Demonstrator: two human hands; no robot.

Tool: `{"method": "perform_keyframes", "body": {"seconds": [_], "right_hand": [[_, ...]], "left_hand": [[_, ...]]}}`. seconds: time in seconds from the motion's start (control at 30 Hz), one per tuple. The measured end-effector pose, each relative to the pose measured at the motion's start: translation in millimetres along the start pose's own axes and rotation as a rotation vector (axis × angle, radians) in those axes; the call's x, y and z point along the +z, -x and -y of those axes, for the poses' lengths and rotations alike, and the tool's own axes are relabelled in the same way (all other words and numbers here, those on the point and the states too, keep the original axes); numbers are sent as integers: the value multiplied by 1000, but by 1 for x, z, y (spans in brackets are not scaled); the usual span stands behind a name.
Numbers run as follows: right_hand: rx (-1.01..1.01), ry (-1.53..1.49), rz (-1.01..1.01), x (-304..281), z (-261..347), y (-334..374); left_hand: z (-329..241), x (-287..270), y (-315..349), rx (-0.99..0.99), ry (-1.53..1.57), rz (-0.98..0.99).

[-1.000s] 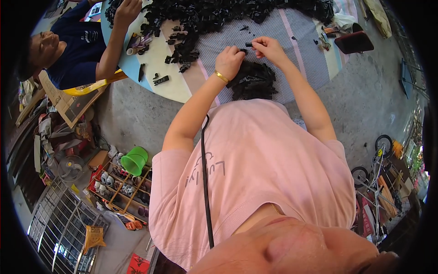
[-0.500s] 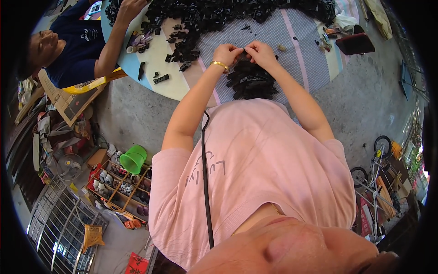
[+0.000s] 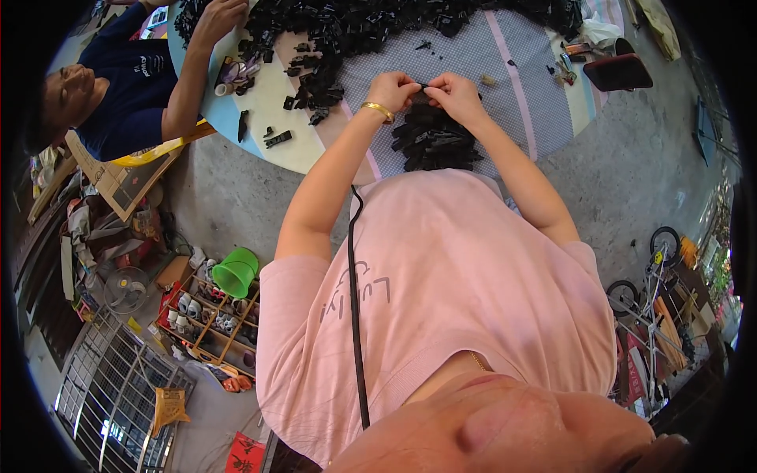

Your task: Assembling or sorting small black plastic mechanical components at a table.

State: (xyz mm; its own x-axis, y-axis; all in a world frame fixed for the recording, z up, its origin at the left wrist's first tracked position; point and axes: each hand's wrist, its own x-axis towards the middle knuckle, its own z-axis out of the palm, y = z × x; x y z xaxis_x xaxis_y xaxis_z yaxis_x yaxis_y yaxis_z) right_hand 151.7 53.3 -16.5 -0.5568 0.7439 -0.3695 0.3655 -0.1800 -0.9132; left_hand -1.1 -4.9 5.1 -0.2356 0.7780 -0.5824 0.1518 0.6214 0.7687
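My left hand (image 3: 393, 92), below which a gold bangle circles the wrist, pinches one end of a small black plastic piece (image 3: 424, 86). My right hand (image 3: 455, 96) grips the other end with thumb and fingertips. Most of the piece is hidden by the fingers, so its exact kind does not show. Just below both hands, against the table edge, lies a stack of black plastic parts (image 3: 436, 140) that look like clips. Farther off, a big heap of similar black parts (image 3: 347, 31) spreads over the table, trailing down on the left of my left hand.
The round table (image 3: 524, 87) has a striped, patterned cover. A phone-like dark slab (image 3: 618, 73) stands at its right edge, beside small odds and ends. Another person (image 3: 130, 79) sits at the left, one hand at the heap. Loose black pieces (image 3: 277, 139) lie near the left edge.
My hands have drawn slightly apart, showing more of the small black piece between the fingertips. The view has shifted a little. The other person's hand stays near the heap.
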Motion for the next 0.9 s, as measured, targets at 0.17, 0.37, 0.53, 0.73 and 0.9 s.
{"method": "perform_keyframes", "body": {"seconds": [0.17, 0.37, 0.53, 0.73, 0.9], "right_hand": [[143, 78, 75, -7, 9, -1], [208, 160, 58, -7, 10, -8], [258, 233, 87, -11, 11, -20], [71, 526, 163, -25, 21, -29], [-545, 784, -443, -91, 12, -80]], "left_hand": [[-3, -2, -1, -5, -94, 8], [-2, 1, -9, -72, -214, 12], [-10, 6, -16, -144, -354, 4], [18, 5, -22, -2, -337, -21], [18, 4, 20, -97, -268, -72]]}}
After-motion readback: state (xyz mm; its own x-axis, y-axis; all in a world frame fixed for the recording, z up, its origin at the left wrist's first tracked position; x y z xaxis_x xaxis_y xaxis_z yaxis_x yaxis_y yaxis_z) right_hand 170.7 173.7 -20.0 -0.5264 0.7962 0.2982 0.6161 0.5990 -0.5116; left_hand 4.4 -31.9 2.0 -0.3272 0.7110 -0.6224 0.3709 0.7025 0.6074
